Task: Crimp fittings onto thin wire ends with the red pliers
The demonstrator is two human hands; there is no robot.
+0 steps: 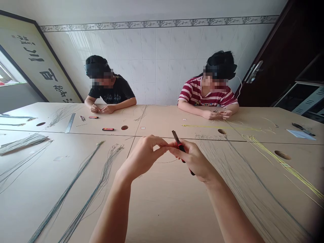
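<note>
In the middle of the head view, above the table, my two hands meet at the fingertips. My right hand [188, 153] is closed around a black and red utility knife [180, 145], its tip pointing up and away from me. The thumb and index finger of my left hand [144, 153] pinch together against the right fingertips; what lies between them is too small to make out. Just below the hands curves a thin wire [165, 162], and I cannot tell which hand it runs to.
Bundles of grey wires [83, 199] lie to the left, with yellow wires [286, 165] and loose thin wires [217, 168] to the right. Farther off are a steel ruler [70, 123], a red and black cutter [108, 129] and round table holes [282, 155]. Two people sit opposite, hands on the table.
</note>
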